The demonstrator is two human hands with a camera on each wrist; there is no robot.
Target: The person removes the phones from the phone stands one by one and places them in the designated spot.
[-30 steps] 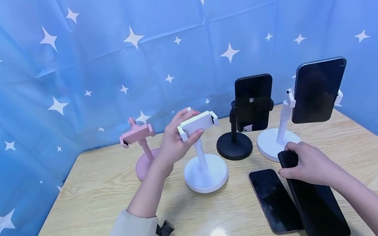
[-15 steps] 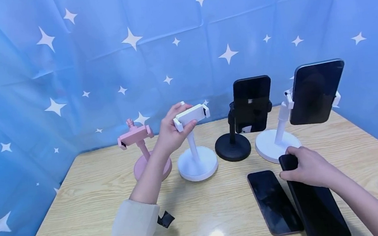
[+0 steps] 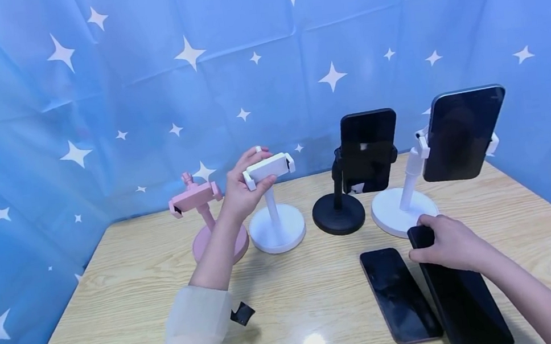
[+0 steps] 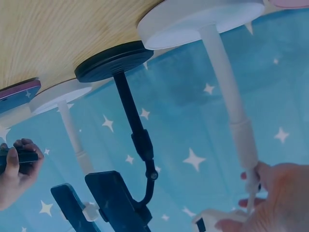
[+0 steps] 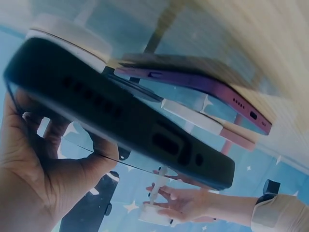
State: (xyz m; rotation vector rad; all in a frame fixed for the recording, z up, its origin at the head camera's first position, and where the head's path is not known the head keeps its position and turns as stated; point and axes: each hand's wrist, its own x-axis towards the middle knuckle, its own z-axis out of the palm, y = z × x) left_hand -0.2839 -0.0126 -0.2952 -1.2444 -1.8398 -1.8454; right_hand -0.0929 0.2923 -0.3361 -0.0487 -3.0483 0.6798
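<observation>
My left hand (image 3: 243, 192) grips the holder head of a white phone stand (image 3: 269, 168), thumb in front and fingers behind. Its round base (image 3: 283, 231) stands back on the table, between a pink stand and a black one. In the left wrist view the fingers close around the joint of the white stand (image 4: 227, 72). My right hand (image 3: 452, 243) holds a thick black phone (image 3: 470, 311) by its far end, thumb on the near side. The right wrist view shows the bottom edge of this phone (image 5: 116, 111) tilted above the table. Beside it lies another dark phone (image 3: 400, 294) with a purple frame.
A pink phone stand (image 3: 196, 198) is at the left. To the right, a black stand (image 3: 338, 214) bears a black phone (image 3: 369, 149), and a second white stand (image 3: 398, 211) bears a larger phone (image 3: 464, 134). Behind the table (image 3: 132, 304) hangs a blue star-patterned cloth (image 3: 246, 15).
My left hand has shifted the white stand back and to the left, nearer the pink stand. My right hand and the black phone have stayed nearly still.
</observation>
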